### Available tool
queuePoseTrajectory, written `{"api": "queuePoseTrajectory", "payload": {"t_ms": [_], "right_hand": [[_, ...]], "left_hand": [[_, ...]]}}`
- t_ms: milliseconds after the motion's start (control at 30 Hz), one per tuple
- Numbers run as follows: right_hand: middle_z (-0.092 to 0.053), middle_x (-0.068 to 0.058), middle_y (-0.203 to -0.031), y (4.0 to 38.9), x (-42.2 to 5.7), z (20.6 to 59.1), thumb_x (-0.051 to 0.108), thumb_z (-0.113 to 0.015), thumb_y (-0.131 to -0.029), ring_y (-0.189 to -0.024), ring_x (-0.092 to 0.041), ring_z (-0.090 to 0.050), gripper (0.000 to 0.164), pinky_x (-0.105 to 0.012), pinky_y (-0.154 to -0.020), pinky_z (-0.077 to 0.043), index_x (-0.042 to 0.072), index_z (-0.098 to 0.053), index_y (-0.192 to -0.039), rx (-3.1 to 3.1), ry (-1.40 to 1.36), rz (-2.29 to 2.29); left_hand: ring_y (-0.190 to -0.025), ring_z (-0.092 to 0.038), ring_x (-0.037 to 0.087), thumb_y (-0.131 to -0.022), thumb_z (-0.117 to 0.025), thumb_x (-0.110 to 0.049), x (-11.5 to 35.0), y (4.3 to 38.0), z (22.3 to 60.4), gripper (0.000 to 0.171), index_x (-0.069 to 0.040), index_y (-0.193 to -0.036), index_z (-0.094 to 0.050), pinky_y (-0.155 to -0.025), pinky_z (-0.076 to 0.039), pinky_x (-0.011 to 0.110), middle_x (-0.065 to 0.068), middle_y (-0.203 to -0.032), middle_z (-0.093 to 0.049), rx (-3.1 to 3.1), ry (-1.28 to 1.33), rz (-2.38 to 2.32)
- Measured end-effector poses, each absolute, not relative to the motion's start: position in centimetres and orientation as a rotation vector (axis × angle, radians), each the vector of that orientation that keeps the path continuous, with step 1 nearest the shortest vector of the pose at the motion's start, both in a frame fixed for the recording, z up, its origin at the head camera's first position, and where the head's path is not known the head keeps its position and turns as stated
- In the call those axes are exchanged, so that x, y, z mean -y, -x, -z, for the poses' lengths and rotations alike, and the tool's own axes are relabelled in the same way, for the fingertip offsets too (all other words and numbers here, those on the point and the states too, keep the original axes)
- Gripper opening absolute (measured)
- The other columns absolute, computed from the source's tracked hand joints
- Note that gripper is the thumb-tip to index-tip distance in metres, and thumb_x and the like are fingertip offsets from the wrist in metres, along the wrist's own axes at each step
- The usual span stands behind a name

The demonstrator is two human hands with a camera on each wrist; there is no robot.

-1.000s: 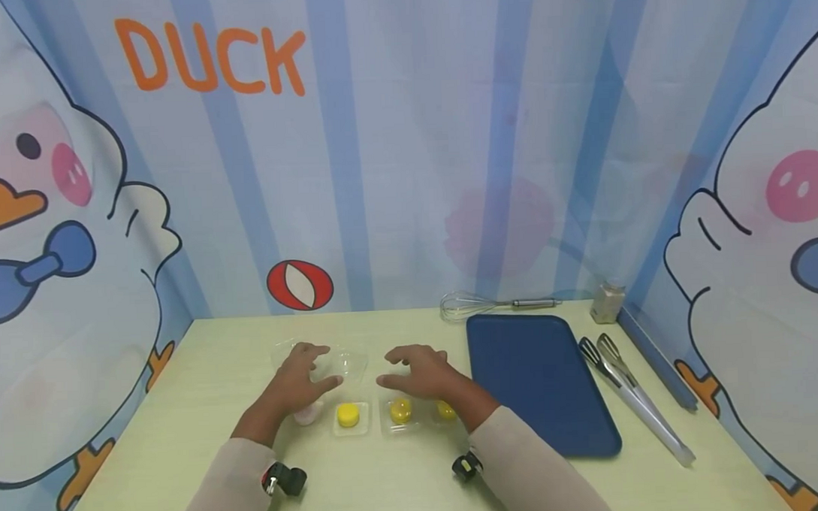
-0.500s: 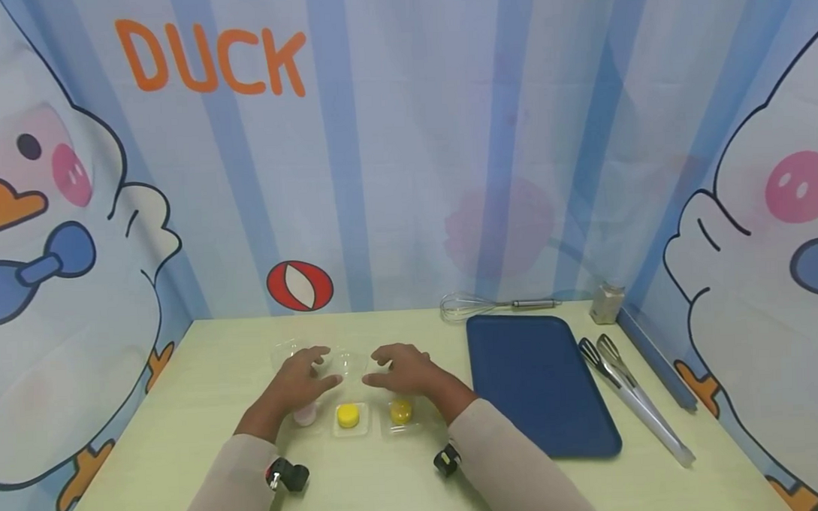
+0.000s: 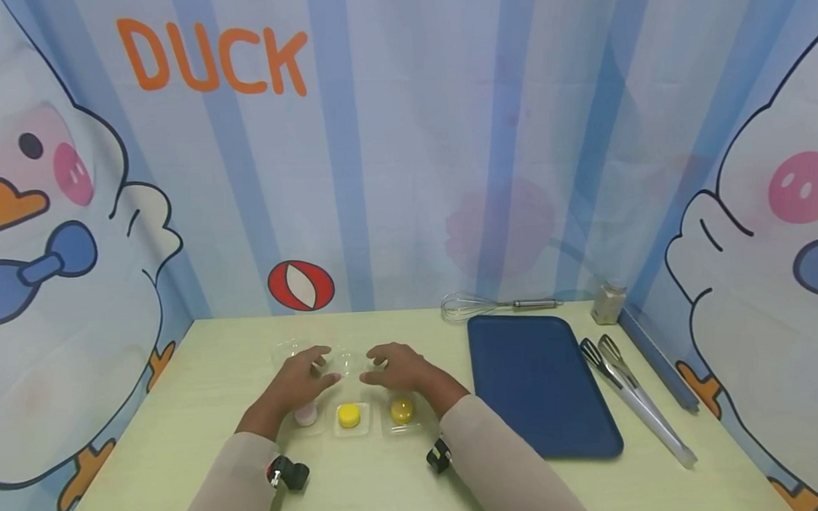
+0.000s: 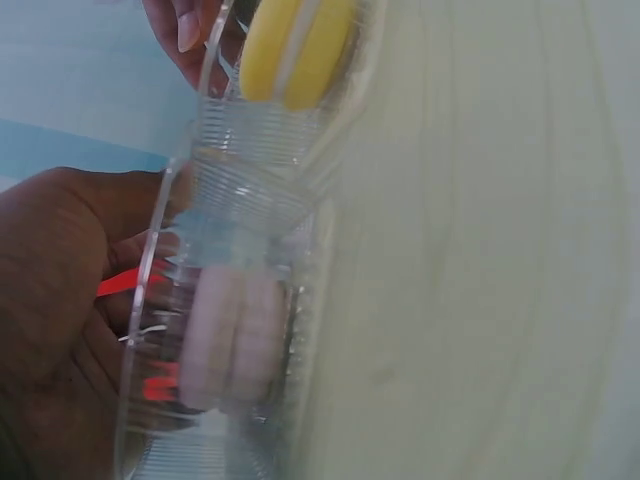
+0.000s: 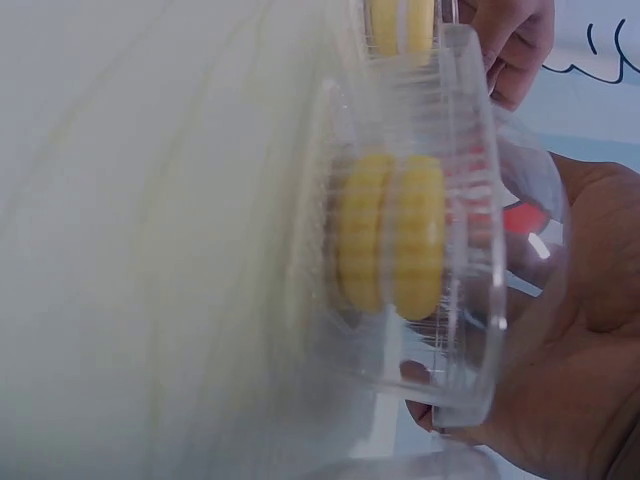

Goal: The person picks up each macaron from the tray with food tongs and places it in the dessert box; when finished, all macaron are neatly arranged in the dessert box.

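My left hand hovers behind a pink macaron in a clear plastic box, thumb and fingers spread apart. Opposite it, my right hand is bent the same way behind a yellow macaron, whose clear box has a domed cover in the right wrist view. Between the two hands lies a clear plastic piece, close to the fingertips of both. Another yellow macaron sits in its clear box in the middle of the row. Both hands show nothing gripped.
To the right lies a dark blue tray, with metal tongs beside it and a whisk behind. A small silvery block and a long grey box stand near the right edge. Another clear plastic piece lies behind my left hand.
My right hand has moved left toward the left hand, and its forearm now hides a second yellow macaron at the right. The left hand has barely moved.
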State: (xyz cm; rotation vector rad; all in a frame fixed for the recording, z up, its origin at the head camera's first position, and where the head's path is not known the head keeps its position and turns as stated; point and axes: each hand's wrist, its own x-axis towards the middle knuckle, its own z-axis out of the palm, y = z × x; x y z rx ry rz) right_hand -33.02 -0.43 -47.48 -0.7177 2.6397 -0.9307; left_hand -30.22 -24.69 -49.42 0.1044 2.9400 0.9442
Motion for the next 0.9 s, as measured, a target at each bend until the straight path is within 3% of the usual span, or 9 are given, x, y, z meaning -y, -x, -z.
{"api": "queuePoseTrajectory", "payload": {"t_ms": [167, 367, 633, 900], "right_hand": [[-0.071, -0.018, -0.144, 33.08, 0.65, 47.75, 0.036, -0.074, -0.102, -0.133, -0.038, -0.07, 0.057, -0.052, -0.113, -0.057, 0.004, -0.064, -0.149, -2.591, 0.744, 1.003], [-0.07, -0.016, -0.147, 33.15, 0.88, 47.88, 0.036, -0.073, -0.103, -0.133, -0.038, -0.07, 0.056, -0.052, -0.113, -0.057, 0.004, -0.064, -0.149, -2.59, 0.74, 1.005], [-0.069, -0.016, -0.149, 33.1, 0.93, 48.07, 0.034, -0.071, -0.105, -0.133, -0.038, -0.07, 0.054, -0.052, -0.113, -0.057, 0.004, -0.064, -0.149, -2.58, 0.73, 1.04], [-0.069, -0.021, -0.146, 32.74, 0.99, 47.86, 0.02, -0.067, -0.109, -0.131, -0.041, -0.071, 0.049, -0.052, -0.109, -0.06, 0.0, -0.058, -0.153, -2.558, 0.737, 1.196]], "left_hand": [[-0.126, -0.069, 0.038, -0.105, -0.072, -0.027, 24.67, 30.33, 49.69, 0.058, -0.008, -0.157, -0.055, -0.108, -0.058, 0.06, 0.021, -0.14, -0.07, -2.938, -0.12, -0.976], [-0.12, -0.072, 0.036, -0.107, -0.068, -0.024, 24.73, 30.42, 49.88, 0.052, -0.004, -0.154, -0.056, -0.107, -0.058, 0.059, 0.02, -0.13, -0.074, -2.96, -0.195, -1.012], [-0.123, -0.072, 0.039, -0.111, -0.061, -0.017, 24.62, 30.62, 49.92, 0.047, -0.007, -0.157, -0.054, -0.112, -0.055, 0.063, 0.022, -0.13, -0.076, -2.971, -0.201, -1.009], [-0.105, -0.076, 0.023, -0.106, -0.064, -0.004, 24.43, 30.45, 49.71, 0.073, -0.018, -0.171, -0.035, -0.111, -0.056, 0.059, 0.011, -0.112, -0.081, -2.957, -0.169, -1.085]]}}
